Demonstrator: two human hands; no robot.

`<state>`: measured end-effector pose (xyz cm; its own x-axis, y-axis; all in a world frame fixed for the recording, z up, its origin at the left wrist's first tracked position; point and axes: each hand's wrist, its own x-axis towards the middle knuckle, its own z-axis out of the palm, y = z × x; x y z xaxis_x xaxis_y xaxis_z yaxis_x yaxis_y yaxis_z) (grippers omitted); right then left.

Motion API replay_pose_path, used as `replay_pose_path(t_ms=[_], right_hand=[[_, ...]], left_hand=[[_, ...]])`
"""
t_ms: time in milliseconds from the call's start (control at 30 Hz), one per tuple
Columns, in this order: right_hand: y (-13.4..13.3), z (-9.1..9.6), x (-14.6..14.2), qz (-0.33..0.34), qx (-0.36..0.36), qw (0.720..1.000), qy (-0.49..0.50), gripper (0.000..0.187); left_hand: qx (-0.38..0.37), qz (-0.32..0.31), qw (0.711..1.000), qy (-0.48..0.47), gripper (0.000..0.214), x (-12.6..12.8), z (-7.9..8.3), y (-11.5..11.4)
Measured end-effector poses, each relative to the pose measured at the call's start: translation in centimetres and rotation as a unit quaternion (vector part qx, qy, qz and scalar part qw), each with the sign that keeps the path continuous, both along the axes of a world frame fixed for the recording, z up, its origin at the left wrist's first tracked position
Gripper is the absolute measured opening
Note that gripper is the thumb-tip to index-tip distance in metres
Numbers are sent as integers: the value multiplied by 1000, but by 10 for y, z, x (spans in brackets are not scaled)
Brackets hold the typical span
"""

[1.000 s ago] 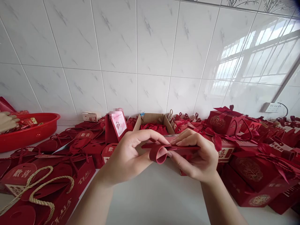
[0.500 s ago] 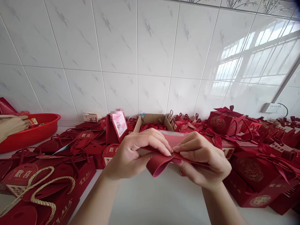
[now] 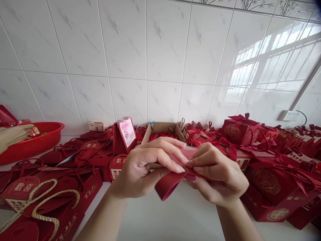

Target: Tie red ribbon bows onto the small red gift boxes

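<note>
My left hand (image 3: 147, 167) pinches a red strap (image 3: 169, 187) whose folded loop hangs toward me, its smooth band curled at the front. My right hand (image 3: 218, 174) is closed on the same red piece, thumb below and fingertips meeting those of my left hand at the middle. Behind the fingers shows a pinkish red panel with a pale, see-through part at its top. The strap appears joined to it, but my fingers hide the join.
An open cardboard box (image 3: 164, 128) with red pieces stands behind my hands. Red gift boxes (image 3: 271, 187) crowd the right, and more with rope handles (image 3: 48, 217) fill the left. At far left another person's hand (image 3: 18, 135) reaches over a red basin (image 3: 37, 147).
The strap's loop has dropped lower and opened wider. My left fingers have shifted slightly over the panel. The other person's hand has moved a little to the right.
</note>
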<state>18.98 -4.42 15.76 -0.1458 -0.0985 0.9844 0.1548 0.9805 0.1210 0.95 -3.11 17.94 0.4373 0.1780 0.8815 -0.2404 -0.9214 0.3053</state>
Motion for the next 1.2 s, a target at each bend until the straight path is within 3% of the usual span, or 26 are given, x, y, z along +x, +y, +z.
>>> replay_pose_path(t_ms=[333,600,833,1000,1200], right_hand=[[2,-3,-3,-8,-11,1000,18,19],[-1,-1,-5,17,-206,978,-7,31],[1,0,-10,24,-235,971,17,20],[3,-5,-15,15,-251,966,60,15],[4,-6,-16,0,-216,974,64,16]], left_hand=[[-14,15,1000,-17,13,1,0,1],[-120,34,992,14,36,-7,-6,-1],[-145,99,984,10,32,-5,-3,1],[-150,105,983,-4,30,-2,-4,3],[-165,100,981,-9,32,0,-5,3]])
